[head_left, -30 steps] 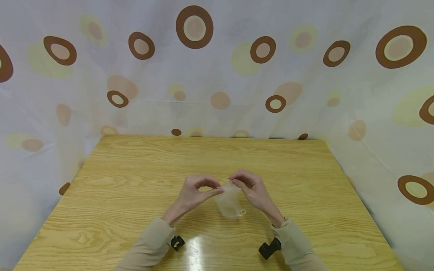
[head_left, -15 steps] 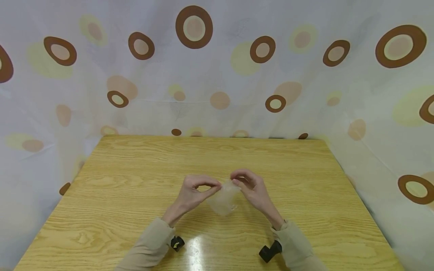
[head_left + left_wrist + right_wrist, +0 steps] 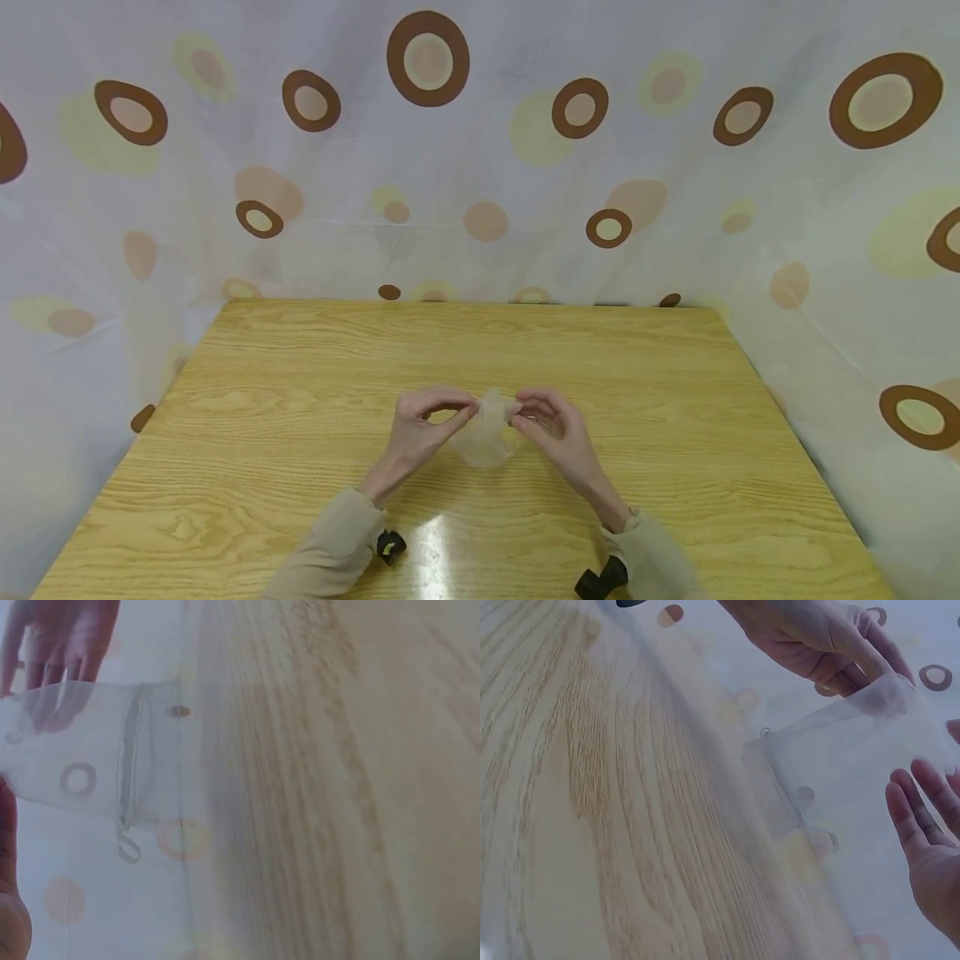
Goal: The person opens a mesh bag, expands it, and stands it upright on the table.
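Sheer drawstring pouch [image 3: 482, 442] now hangs further left, left hand [image 3: 413, 433] pinching it. Right hand [image 3: 567, 437]: hold unclear; left likely supports.

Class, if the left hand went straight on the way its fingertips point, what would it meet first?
The sheer bag, which the left hand pinches at its edge; past the bag, the right hand seems next, though depth is unclear in the head view.
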A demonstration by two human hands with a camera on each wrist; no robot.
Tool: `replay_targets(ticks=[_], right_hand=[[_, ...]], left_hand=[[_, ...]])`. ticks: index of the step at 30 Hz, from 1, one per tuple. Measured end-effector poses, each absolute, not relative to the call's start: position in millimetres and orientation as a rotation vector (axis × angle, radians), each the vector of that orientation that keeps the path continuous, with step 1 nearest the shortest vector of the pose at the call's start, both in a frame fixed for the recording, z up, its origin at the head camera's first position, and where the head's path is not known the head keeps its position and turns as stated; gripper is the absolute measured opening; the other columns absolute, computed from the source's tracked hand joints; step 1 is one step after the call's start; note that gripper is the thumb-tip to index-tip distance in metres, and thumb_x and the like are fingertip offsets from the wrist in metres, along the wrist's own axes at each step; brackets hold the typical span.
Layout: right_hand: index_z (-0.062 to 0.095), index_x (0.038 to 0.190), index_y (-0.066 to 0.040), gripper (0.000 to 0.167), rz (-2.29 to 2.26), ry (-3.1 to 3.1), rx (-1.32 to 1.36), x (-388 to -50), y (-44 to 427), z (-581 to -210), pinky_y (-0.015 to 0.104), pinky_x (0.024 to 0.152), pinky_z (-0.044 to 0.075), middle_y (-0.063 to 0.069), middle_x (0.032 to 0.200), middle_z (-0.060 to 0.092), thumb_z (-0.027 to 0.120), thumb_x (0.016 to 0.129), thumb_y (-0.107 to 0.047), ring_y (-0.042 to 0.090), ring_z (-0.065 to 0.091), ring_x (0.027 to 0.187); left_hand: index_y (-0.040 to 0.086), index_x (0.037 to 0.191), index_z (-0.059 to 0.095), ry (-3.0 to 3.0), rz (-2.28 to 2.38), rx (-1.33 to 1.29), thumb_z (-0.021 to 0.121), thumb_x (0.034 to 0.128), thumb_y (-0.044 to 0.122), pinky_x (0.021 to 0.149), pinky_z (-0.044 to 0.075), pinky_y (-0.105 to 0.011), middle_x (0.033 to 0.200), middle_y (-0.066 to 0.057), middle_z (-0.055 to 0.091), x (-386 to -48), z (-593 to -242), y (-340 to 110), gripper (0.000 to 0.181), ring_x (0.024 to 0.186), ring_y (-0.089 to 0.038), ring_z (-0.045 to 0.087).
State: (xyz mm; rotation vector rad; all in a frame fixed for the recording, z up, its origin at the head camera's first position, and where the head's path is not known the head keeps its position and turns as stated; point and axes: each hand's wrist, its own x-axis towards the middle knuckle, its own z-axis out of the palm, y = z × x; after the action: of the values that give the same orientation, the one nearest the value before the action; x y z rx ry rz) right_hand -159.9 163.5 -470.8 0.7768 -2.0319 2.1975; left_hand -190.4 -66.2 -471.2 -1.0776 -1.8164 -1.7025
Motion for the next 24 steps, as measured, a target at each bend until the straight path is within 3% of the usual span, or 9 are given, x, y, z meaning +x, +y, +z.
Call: replay_targets(ticks=[3, 7, 10, 14, 24], right_hand=[[0.054, 0.12, 0.015, 0.031, 2.157, -2.129, 0.642, -159, 159, -468, 0.022, 0.088, 0.059, -0.008, 0.105, 0.069, 0.065, 0.095, 0.002, 0.003, 0.068, 0.098], [0.06, 0.107, 0.016, 0.02, 2.095, -2.147, 0.565, -161, 154, -465, 0.018, 0.081, 0.059, -0.011, 0.096, 0.067, 0.067, 0.093, 0.003, 0.0, 0.067, 0.089], [0.063, 0.101, 0.016, 0.016, 2.069, -2.12, 0.583, -162, 154, -462, 0.018, 0.079, 0.059, -0.013, 0.092, 0.068, 0.068, 0.091, 0.005, 0.0, 0.068, 0.086], [0.064, 0.1, 0.015, 0.016, 2.049, -2.116, 0.602, -164, 154, -460, 0.018, 0.08, 0.059, -0.014, 0.092, 0.068, 0.07, 0.089, 0.006, 0.0, 0.068, 0.086], [0.062, 0.103, 0.016, 0.018, 2.071, -2.143, 0.604, -166, 159, -458, 0.019, 0.08, 0.06, -0.011, 0.093, 0.068, 0.068, 0.091, 0.005, 0.001, 0.068, 0.087]], left_hand=[[-0.005, 0.095, 0.073, -1.844, -1.694, -1.061, 0.073, 0.0819, -0.015, 0.076, 0.063, -0.029, 0.088, -0.022, 0.074, -190, -472, -64, 0.016, 0.079, -0.026, 0.075], [-0.003, 0.099, 0.07, -1.904, -1.699, -1.058, 0.076, 0.0828, -0.01, 0.079, 0.063, -0.031, 0.09, -0.02, 0.073, -189, -474, -63, 0.019, 0.081, -0.025, 0.073], [-0.003, 0.105, 0.064, -1.98, -1.773, -1.006, 0.078, 0.0823, -0.007, 0.084, 0.062, -0.029, 0.095, -0.021, 0.071, -186, -474, -62, 0.027, 0.087, -0.015, 0.071], [-0.003, 0.108, 0.057, -2.065, -1.876, -0.903, 0.078, 0.0819, -0.006, 0.089, 0.06, -0.028, 0.1, -0.022, 0.07, -184, -474, -62, 0.034, 0.095, -0.003, 0.067], [-0.007, 0.104, 0.055, -2.054, -1.982, -0.829, 0.071, 0.0882, -0.006, 0.092, 0.059, -0.025, 0.099, -0.024, 0.065, -184, -472, -59, 0.022, 0.096, -0.003, 0.068]])
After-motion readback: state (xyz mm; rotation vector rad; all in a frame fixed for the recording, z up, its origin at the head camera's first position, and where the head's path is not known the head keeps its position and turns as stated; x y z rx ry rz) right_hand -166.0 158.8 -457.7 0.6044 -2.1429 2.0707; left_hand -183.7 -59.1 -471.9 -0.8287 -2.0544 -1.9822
